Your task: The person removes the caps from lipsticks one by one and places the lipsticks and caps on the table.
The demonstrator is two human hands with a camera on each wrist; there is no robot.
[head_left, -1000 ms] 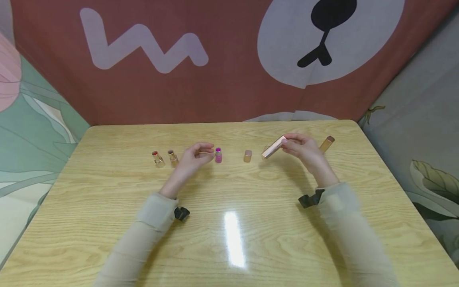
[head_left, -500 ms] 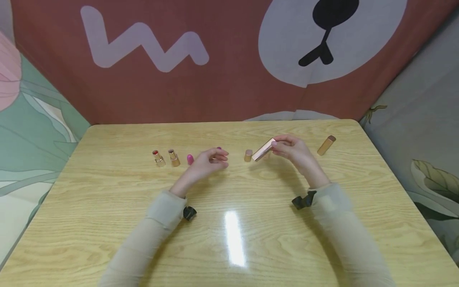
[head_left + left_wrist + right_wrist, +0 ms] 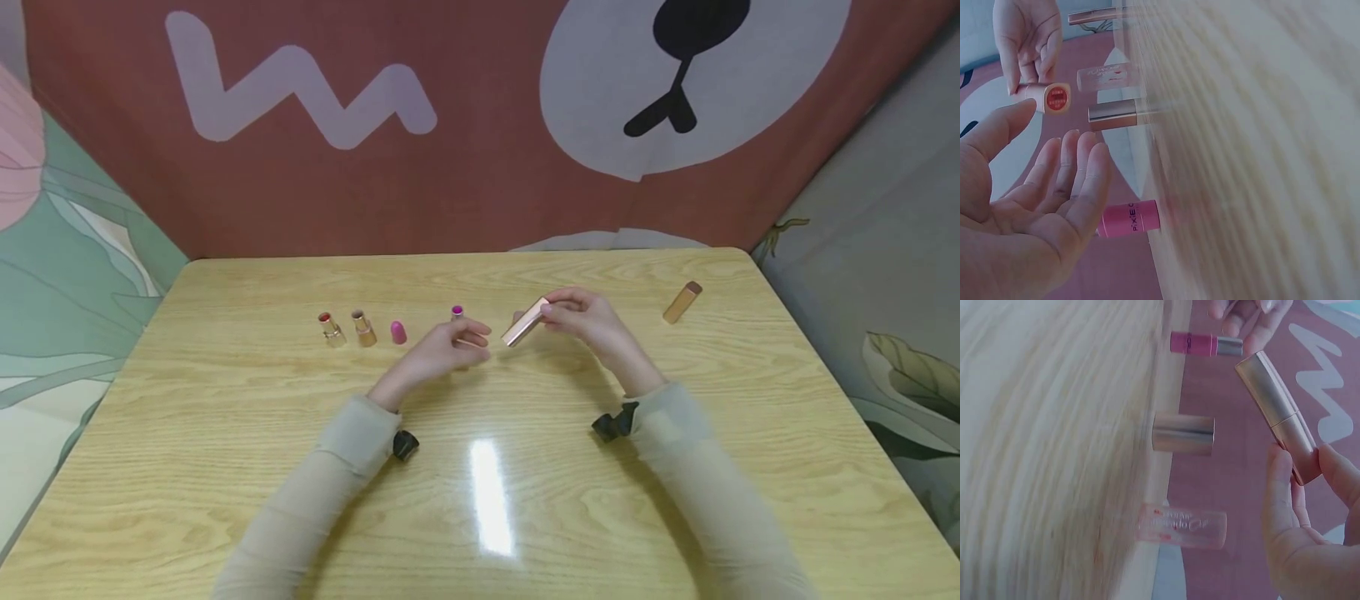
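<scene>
In my right hand (image 3: 587, 323), thumb and fingers pinch one end of a rose-gold lipstick tube (image 3: 524, 322), held tilted above the table. A round red label (image 3: 1057, 98) shows on its end in the left wrist view. My left hand (image 3: 448, 348) holds nothing; its fingers are relaxed and point toward that tube, a small gap away. Just behind the left hand stands an uncapped pink lipstick (image 3: 1200, 344), partly hidden in the head view. A rose-gold cap (image 3: 1183, 434) and a clear printed cap (image 3: 1185, 526) stand near the right hand.
Left of the hands stand a red lipstick (image 3: 332, 331), a gold-based lipstick (image 3: 364, 330) and a rounded pink cap (image 3: 398, 332). Farther right is another gold tube (image 3: 682, 302). The wooden table (image 3: 480, 417) meets a printed cloth wall at its back edge.
The right hand has carried the rose-gold lipstick tube leftward. My left hand has moved right, past the pink lipstick, uncovering the pink cap, so the hands are much closer together.
</scene>
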